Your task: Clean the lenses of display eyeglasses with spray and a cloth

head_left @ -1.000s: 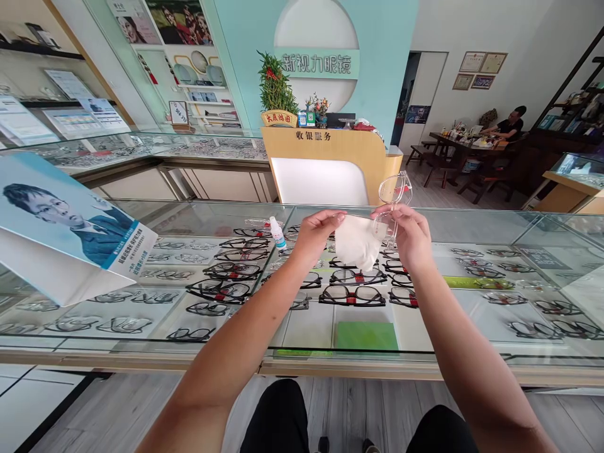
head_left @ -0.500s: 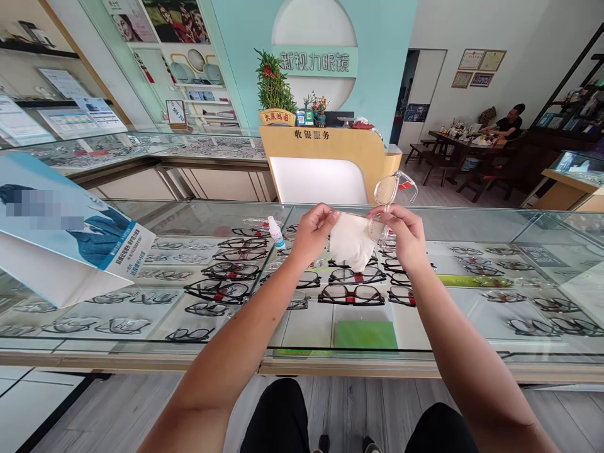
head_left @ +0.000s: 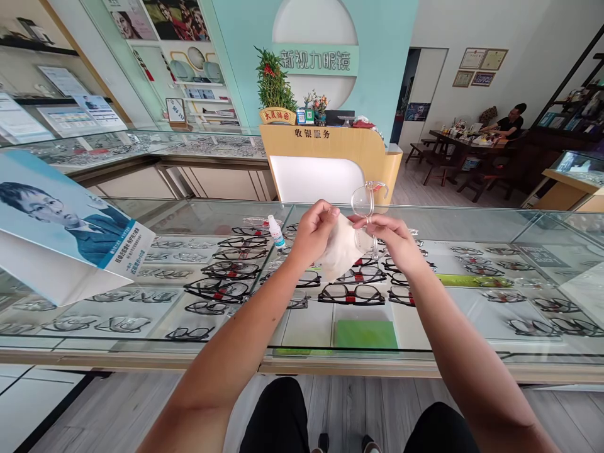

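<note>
My left hand [head_left: 317,229] is closed, pinching the top of a white cloth [head_left: 340,248] that hangs down over the glass counter. My right hand [head_left: 392,236] grips a pair of clear-framed eyeglasses [head_left: 362,201] near the bridge. The glasses are turned on end, one lens up above my fingers and the other lower, against the cloth's right side. Part of the lower lens is hidden by cloth and fingers. Left of my left hand, a small white spray bottle [head_left: 276,233] with a blue label stands on the counter.
Under the glass countertop [head_left: 406,355] lie rows of eyeglasses [head_left: 352,294] and a green box [head_left: 367,334]. A folded display card [head_left: 70,220] stands at the left. Beyond is a wooden reception desk [head_left: 330,141]. Another person [head_left: 512,123] sits at a far table.
My right hand has moved slightly left and turned, bringing the glasses left and lower against the cloth. The cloth has shifted left and folded. My left hand stays nearly in place.
</note>
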The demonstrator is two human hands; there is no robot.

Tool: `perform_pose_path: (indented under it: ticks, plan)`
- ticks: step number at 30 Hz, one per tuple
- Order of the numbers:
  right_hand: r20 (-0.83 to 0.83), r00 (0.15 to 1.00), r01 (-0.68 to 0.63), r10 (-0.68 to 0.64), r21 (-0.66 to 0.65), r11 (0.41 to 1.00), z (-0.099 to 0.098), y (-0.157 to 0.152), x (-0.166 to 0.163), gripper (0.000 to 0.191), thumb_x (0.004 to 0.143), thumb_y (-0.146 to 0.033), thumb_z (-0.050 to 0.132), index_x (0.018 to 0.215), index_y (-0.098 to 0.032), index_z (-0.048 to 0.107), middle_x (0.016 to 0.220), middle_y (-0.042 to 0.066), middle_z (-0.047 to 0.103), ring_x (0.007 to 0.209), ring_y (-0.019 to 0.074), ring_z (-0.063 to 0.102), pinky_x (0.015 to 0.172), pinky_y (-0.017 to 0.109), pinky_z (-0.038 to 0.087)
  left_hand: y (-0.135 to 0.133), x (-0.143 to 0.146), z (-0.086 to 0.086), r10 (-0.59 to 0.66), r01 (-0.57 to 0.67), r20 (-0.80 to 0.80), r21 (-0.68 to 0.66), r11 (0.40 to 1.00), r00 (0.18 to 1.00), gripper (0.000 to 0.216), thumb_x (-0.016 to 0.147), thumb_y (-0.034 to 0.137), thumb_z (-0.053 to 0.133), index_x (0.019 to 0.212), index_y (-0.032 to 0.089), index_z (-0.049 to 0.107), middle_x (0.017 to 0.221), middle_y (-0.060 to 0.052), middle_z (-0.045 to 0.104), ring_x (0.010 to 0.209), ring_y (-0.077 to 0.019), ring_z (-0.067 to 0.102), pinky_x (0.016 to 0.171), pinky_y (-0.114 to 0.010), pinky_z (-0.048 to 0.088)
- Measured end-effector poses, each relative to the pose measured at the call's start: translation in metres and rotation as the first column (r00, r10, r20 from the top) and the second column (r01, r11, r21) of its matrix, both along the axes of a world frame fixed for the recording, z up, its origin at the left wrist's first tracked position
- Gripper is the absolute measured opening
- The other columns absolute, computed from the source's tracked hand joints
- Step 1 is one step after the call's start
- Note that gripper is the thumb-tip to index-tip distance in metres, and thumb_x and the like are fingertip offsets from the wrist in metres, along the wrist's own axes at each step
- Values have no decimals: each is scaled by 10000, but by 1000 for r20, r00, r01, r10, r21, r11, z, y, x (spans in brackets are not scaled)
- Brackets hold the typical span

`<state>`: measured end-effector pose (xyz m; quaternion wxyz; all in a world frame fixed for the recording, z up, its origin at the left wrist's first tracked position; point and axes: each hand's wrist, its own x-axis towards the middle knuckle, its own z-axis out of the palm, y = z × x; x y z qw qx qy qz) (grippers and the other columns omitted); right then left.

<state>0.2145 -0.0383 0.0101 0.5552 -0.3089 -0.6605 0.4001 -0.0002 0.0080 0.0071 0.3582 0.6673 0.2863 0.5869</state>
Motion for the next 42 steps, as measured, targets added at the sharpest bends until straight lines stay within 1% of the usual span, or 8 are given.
perform_pose_path:
  ticks: [9, 13, 18, 21, 27, 30, 36, 42]
  plan:
    - [20, 997, -67, 69, -87, 994, -4, 1, 3, 231, 988, -496, 825, 1075, -328, 957, 1171, 22, 909, 1258, 304, 764, 1241, 509, 504, -1, -2, 4, -96, 96, -41, -22, 995, 995, 644, 894, 852, 822, 801, 239, 652, 703, 11, 465, 657, -155, 353, 608, -334, 259]
    - [-40, 995, -92, 87, -141, 986, -3, 0, 2, 247, 946, -520, 860, 1052, -321, 961, 1185, 31, 903, 1299, 310, 743, 1251, 487, 478, 3, -2, 1, -124, 120, -29, -131, 984, 992, 688, 841, 895, 832, 825, 232, 653, 742, 22, 499, 680, -141, 382, 619, -298, 311]
    - [-180, 983, -84, 40, -243, 966, 3, -2, -1, 294, 850, -534, 926, 976, -270, 954, 956, 42, 856, 982, 273, 753, 949, 428, 585, 10, 3, -10, -230, 256, 114, -383, 888, 967, 755, 667, 897, 946, 846, 228, 648, 730, 40, 517, 624, -114, 415, 570, -272, 336]
    - [-194, 980, -95, 41, -275, 957, 6, -3, -2, 326, 827, -537, 932, 962, -241, 947, 783, 17, 752, 768, 216, 647, 769, 389, 541, 11, 7, -14, -278, 315, 148, -429, 847, 949, 775, 608, 872, 993, 804, 220, 622, 735, 32, 577, 585, -101, 429, 540, -270, 332]
    - [-111, 990, -108, 86, -214, 971, 3, -1, 0, 260, 891, -497, 895, 955, -251, 952, 961, 29, 815, 696, 135, 429, 688, 345, 397, 4, 14, -15, -154, 181, 112, -296, 938, 982, 741, 701, 874, 945, 770, 212, 617, 724, 25, 632, 642, -119, 510, 627, -275, 405]
    - [-64, 993, -115, 104, -206, 972, 0, 1, 1, 247, 924, -499, 875, 1002, -282, 962, 1050, 39, 862, 796, 172, 541, 755, 354, 447, 4, 16, -18, -44, 59, 82, -189, 980, 996, 690, 793, 856, 895, 791, 219, 628, 736, 15, 657, 691, -142, 558, 686, -293, 442]
    - [-43, 993, -114, 108, -175, 978, -7, 5, 7, 194, 971, -487, 853, 1027, -339, 965, 1238, 20, 895, 1327, 288, 709, 1170, 429, 497, 9, 11, -20, 116, -116, 89, -13, 993, 989, 602, 962, 798, 789, 861, 238, 593, 741, 16, 623, 646, -132, 526, 631, -300, 424]
    - [50, 971, -219, 233, -195, 956, -14, 6, 7, 237, 963, -553, 903, 1039, -336, 962, 1175, 23, 905, 1229, 273, 784, 1165, 444, 552, 6, 4, -9, 62, -106, 186, 240, 965, 981, 519, 1029, 715, 778, 998, 265, 521, 809, 57, 597, 539, -80, 542, 516, -256, 414]
